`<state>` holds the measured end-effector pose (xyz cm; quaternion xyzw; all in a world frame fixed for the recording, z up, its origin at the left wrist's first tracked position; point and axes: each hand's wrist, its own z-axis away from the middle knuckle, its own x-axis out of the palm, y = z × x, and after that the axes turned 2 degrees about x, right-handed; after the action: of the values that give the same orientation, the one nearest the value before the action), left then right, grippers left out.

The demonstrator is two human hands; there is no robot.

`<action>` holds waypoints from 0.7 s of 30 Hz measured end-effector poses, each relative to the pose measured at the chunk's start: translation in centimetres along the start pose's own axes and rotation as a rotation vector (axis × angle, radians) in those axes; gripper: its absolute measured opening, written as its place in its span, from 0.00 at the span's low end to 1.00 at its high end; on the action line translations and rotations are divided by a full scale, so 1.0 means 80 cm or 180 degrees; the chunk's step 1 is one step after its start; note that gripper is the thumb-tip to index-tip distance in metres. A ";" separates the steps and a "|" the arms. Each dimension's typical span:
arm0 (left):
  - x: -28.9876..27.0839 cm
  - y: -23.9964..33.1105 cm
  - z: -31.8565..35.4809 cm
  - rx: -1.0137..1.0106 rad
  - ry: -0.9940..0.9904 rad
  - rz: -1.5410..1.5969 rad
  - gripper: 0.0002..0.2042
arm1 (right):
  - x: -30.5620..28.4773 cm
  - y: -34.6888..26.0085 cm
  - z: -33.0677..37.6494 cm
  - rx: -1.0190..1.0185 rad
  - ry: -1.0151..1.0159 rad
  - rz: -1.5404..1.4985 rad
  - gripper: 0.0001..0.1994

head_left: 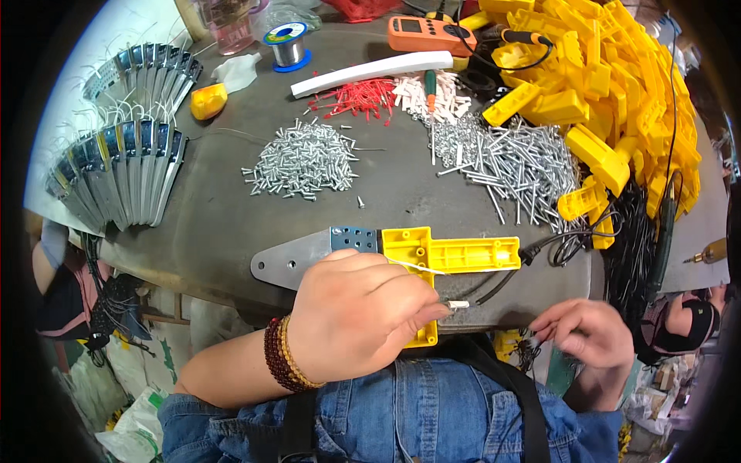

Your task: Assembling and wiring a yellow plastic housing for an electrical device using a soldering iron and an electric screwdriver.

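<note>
My left hand [363,309], a beaded bracelet on its wrist, reaches over a yellow plastic tool housing [471,254] at the table's near edge. Its thumb and forefinger pinch a small whitish sleeve [458,305] at the end of a black cable [498,288]. A flat grey metal plate [279,258] with a blue perforated section [355,239] joins the housing's left side. A white wire [417,268] lies across the housing. To the right, my right hand [590,336] is curled, thumb and fingers close together past the table edge; what they hold is too small to make out.
Piles of small screws [302,160], long screws [529,171], red sleeves [363,99] and yellow housings [594,69] cover the table's back and right. A screwdriver [431,96], solder spool [287,48], orange meter [432,35] and metal plates [127,174] lie around. A soldering iron [665,231] hangs right.
</note>
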<state>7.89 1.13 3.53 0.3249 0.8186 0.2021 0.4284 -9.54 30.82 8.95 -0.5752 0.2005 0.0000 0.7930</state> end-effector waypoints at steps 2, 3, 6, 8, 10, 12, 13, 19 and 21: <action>-0.003 0.001 0.008 -0.0077 -0.0015 -0.0061 0.06 | 0.004 -0.001 -0.009 -0.0017 0.0128 -0.0747 0.04; -0.009 0.003 0.008 -0.0128 -0.0003 0.0067 0.06 | 0.005 -0.006 -0.020 -0.0324 0.0015 -0.0327 0.09; -0.006 0.007 0.001 -0.0164 -0.0141 -0.0109 0.08 | 0.001 0.012 -0.042 0.0016 -0.0543 0.0317 0.16; -0.003 0.006 -0.001 -0.0078 -0.0091 -0.0120 0.08 | 0.006 0.030 -0.048 -0.0670 -0.1375 0.0807 0.19; 0.001 0.005 0.003 -0.0024 0.0093 -0.0164 0.09 | -0.002 0.031 -0.049 -0.0224 -0.1670 0.0474 0.19; -0.001 0.007 0.004 -0.0035 0.0027 -0.0142 0.09 | 0.000 0.036 -0.039 0.0207 -0.1863 0.0007 0.17; -0.002 0.009 0.004 -0.0053 -0.0006 -0.0164 0.08 | -0.003 0.040 -0.033 0.0243 -0.1811 -0.0006 0.17; 0.000 0.009 0.008 -0.0164 -0.0116 -0.0219 0.07 | -0.008 0.036 -0.017 -0.0381 -0.1864 -0.0127 0.11; 0.001 0.006 0.008 -0.0179 -0.0109 -0.0239 0.08 | -0.019 0.020 -0.011 -0.0528 -0.1478 -0.0160 0.10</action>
<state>8.58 1.57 3.44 0.2852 0.8168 0.2033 0.4585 -11.59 30.93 7.79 -0.6277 -0.0021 0.1289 0.7677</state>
